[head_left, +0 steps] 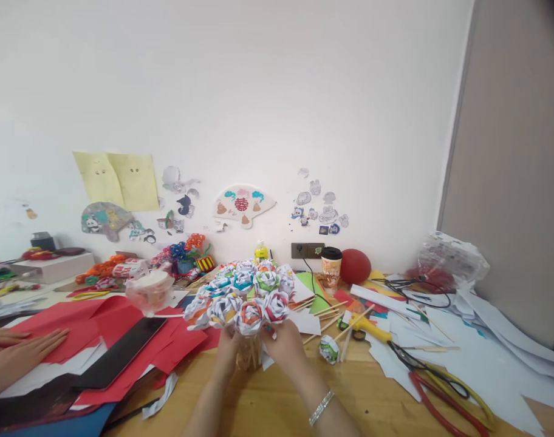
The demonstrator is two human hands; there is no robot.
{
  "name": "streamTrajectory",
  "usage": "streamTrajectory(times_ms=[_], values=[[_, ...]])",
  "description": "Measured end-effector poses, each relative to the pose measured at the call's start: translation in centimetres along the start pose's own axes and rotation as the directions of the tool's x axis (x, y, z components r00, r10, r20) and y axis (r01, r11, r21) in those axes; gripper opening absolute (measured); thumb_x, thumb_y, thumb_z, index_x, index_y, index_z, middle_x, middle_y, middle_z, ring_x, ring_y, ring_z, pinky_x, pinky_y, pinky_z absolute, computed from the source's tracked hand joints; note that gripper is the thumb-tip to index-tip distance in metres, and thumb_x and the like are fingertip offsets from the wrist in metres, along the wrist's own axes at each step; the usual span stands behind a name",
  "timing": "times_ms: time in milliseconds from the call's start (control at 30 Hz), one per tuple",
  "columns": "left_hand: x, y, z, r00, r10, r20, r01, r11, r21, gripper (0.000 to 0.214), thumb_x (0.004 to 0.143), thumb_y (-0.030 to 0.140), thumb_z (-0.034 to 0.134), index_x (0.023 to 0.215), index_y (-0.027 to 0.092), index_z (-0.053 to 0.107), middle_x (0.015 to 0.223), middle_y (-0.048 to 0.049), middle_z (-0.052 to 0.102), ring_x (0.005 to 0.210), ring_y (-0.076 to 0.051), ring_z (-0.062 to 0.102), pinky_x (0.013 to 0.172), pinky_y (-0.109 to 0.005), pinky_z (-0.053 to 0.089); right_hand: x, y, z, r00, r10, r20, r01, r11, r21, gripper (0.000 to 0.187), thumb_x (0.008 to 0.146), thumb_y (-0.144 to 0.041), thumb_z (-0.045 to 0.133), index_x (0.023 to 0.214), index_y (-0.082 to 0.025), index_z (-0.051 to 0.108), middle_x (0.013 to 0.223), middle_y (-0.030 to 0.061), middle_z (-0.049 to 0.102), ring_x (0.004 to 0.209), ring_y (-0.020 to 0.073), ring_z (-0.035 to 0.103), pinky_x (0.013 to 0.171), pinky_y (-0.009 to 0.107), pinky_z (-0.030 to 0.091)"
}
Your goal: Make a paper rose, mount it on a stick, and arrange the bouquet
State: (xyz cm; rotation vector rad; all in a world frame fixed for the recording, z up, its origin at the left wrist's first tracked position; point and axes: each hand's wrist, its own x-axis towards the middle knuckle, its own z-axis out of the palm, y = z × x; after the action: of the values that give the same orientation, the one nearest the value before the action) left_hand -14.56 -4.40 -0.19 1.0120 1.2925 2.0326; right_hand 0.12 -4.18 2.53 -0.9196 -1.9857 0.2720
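A bunch of rolled paper flowers [240, 297], white with orange, blue, green and pink edges, stands in a clear jar [249, 354] in front of me. My left hand [228, 347] is closed at the left side of the jar, just under the blooms. On the opposite side, my right hand [283, 345] is closed around the jar's upper part. The flower heads hide some of my fingertips. A single paper flower [328, 349] with a green edge lies to the right of my right hand.
Wooden sticks [331, 312], a yellow glue gun [370, 328] and red-and-yellow-handled scissors [445, 400] lie rightward among white paper sheets. A lidded cup [331, 269] and red balloon [355, 266] stand behind. Another person's hands [26, 358] rest on red paper [71, 318] at left.
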Motion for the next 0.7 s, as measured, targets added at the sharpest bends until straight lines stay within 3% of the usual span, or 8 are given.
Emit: streamTrajectory(times_ms=[167,300,433,567,700], values=[[-0.3,0.1,0.1,1.000,-0.007,-0.029,0.008,1.000,0.015,0.032,0.042,0.036,0.068,0.070,0.023,0.058,0.077,-0.0063,0.071,0.094,-0.031,0.063,0.078,-0.038,0.050,0.3,-0.2,0.2,0.997,-0.069,-0.021,0.069,0.997,-0.016,0.028,0.082,-0.026,0.053,0.108,-0.027,0.065,0.107,0.0051,0.068,0.098,0.0220,0.062,0.083,0.030,0.046],[-0.3,0.4,0.2,1.000,-0.026,0.002,0.026,0.999,0.031,0.034,0.039,0.034,0.070,0.069,0.022,0.059,0.076,-0.0071,0.071,0.096,-0.033,0.062,0.082,-0.040,0.049,0.0,-0.1,0.1,1.000,-0.011,0.008,0.011,0.998,-0.059,0.025,0.083,-0.025,0.052,0.103,-0.026,0.067,0.097,0.0046,0.071,0.090,0.0215,0.064,0.077,0.028,0.048],[-0.4,1.1,0.3,0.998,-0.041,0.055,0.039,0.998,0.043,0.029,0.039,0.031,0.070,0.066,0.021,0.063,0.077,-0.0081,0.073,0.089,-0.033,0.064,0.080,-0.040,0.051,-1.0,0.2,-0.4,0.999,-0.041,0.021,0.041,0.999,-0.013,0.030,0.077,-0.023,0.060,0.107,-0.024,0.064,0.094,0.0058,0.070,0.085,0.0234,0.064,0.072,0.030,0.049],[-0.9,1.8,0.4,0.993,-0.033,0.114,0.028,0.999,0.039,0.034,0.037,0.025,0.071,0.071,0.020,0.068,0.085,-0.0090,0.075,0.088,-0.033,0.065,0.080,-0.041,0.052,-1.7,1.0,-0.6,0.997,-0.033,-0.063,0.039,0.996,0.085,0.020,0.081,-0.026,0.055,0.096,-0.018,0.067,0.081,0.0070,0.069,0.072,0.0220,0.063,0.067,0.031,0.049],[-1.5,2.4,0.6,0.981,-0.021,0.190,0.013,0.999,0.043,0.036,0.035,0.015,0.068,0.071,0.021,0.068,0.086,-0.0071,0.075,0.092,-0.033,0.064,0.086,-0.041,0.050,-1.5,1.3,-0.1,0.984,-0.112,-0.141,0.136,0.975,0.176,0.027,0.087,-0.027,0.047,0.105,-0.019,0.066,0.096,0.0099,0.069,0.094,0.0243,0.063,0.083,0.036,0.048]])
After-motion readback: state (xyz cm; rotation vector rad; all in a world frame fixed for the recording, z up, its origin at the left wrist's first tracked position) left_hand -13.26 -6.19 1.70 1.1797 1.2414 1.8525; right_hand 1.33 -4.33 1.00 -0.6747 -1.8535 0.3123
